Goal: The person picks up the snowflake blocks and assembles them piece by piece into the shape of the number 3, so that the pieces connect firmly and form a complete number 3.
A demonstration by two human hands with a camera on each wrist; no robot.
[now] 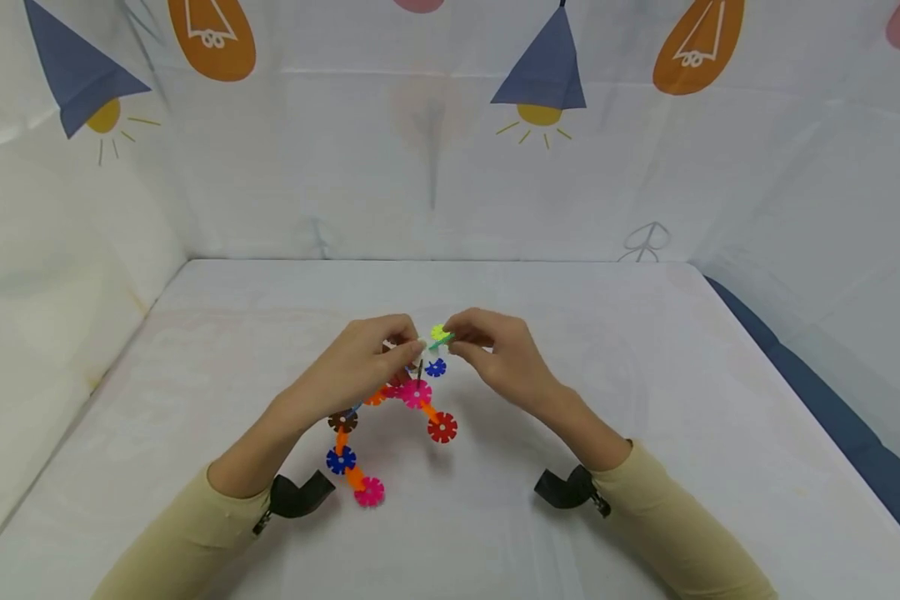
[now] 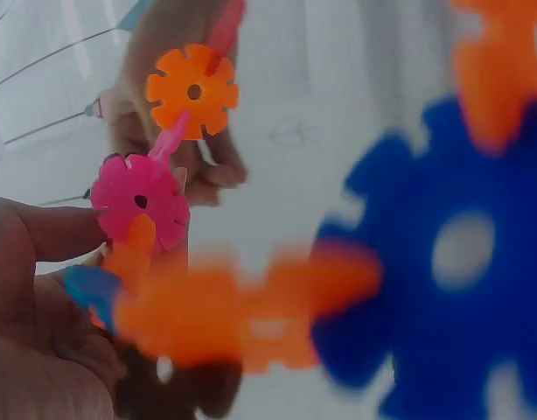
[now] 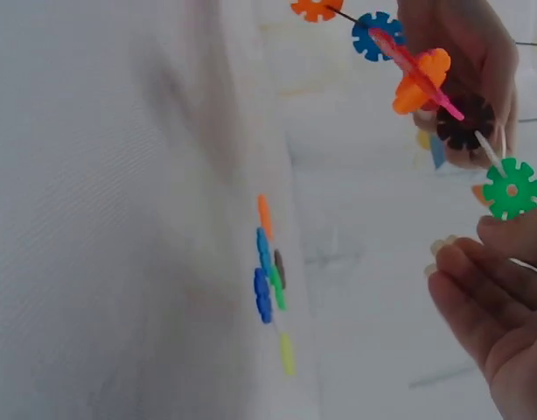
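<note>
The left hand (image 1: 367,358) pinches a chain of slotted, flower-shaped plastic discs (image 1: 417,398), which hangs from its fingers above the white table (image 1: 570,533). Beside it the right hand (image 1: 498,354) grips a green disc (image 3: 500,181) between thumb and fingers (a white piece (image 3: 488,147) sits between it and a brown disc (image 3: 461,136)), while loose discs (image 3: 263,296) lie on the table beyond.

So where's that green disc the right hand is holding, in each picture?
Right wrist: green disc near the right edge, above the right hand's thumb.
Head: near centre, almost edge-on, at the right hand's fingertips.
Left wrist: not visible.
Shared landmark: the left hand, upper right, left of centre and lower left respectively.
</note>
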